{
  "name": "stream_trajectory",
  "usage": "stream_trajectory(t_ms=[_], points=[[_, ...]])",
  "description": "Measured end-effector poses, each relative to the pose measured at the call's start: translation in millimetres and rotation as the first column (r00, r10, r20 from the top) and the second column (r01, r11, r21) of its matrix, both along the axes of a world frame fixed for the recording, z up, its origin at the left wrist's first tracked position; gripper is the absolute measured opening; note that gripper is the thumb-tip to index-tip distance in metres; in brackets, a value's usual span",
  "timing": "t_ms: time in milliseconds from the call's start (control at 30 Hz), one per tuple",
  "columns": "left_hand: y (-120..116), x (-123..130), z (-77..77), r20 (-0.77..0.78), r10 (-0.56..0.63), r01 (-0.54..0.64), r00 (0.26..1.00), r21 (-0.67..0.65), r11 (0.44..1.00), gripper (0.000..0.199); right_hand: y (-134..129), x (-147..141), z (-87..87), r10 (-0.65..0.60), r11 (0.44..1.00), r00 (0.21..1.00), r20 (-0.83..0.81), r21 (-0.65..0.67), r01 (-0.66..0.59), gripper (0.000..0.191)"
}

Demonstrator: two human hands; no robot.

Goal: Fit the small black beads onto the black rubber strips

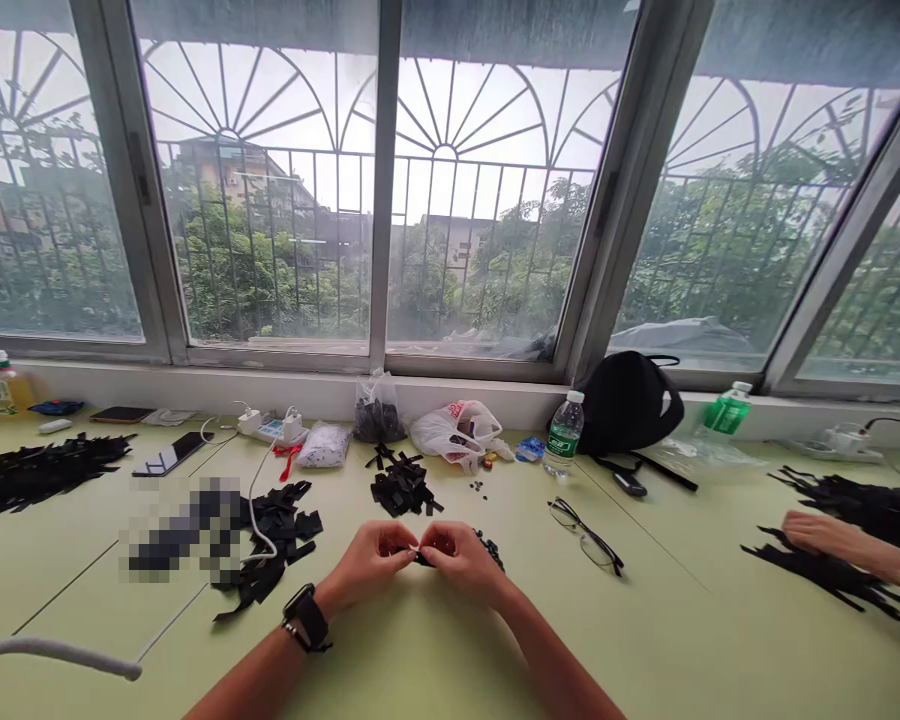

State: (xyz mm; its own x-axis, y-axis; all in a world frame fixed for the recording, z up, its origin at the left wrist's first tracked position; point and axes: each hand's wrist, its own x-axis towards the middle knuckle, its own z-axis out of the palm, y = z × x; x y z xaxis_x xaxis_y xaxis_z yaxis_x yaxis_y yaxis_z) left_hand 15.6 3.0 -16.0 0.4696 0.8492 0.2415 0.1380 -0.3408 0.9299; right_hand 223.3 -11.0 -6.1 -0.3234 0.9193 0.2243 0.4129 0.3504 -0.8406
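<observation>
Two hands meet at the middle of a pale green table (420, 665), with everything else seemingly spread around them within reach. Far left lies a loose drift of black strips (41, 478); nearer, past a pixelated patch (187, 530) that hides whatever is there, a second heap of black strips (277, 535) sits beside a white cable (252, 510). The left hand (367, 565), a black smartwatch (309, 616) on its wrist, and the right hand (457, 562) curl inward — fingers drawn narrow, their tips pinching a small black piece (423, 558) between them, apparently so both hands can work on it at once. Just beyond the right hand sits a small cluster of black bits (489, 549), with a larger pile of black strips (403, 487) straight ahead. Further right, eyeglasses (585, 535) lie open — well apart from the pieces — and a co-worker's hand (821, 535) rests on more black strips (832, 575).
</observation>
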Motion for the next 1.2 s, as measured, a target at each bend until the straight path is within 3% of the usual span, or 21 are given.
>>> stream_trajectory(t_ms=[533,1200], points=[[3.3,-1.6,-6.9,-0.011,-0.006,0.006,1.000,0.013,1.000,0.034,-0.6,0.0,0.0,0.003,1.000,1.000,0.029,0.011,-0.003,0.012],[-0.4,-2.5,-4.3,-0.027,-0.048,0.048,0.999,0.023,0.999,0.026,-1.5,1.4,-1.7,0.013,0.998,0.993,0.114,0.067,-0.021,0.009]])
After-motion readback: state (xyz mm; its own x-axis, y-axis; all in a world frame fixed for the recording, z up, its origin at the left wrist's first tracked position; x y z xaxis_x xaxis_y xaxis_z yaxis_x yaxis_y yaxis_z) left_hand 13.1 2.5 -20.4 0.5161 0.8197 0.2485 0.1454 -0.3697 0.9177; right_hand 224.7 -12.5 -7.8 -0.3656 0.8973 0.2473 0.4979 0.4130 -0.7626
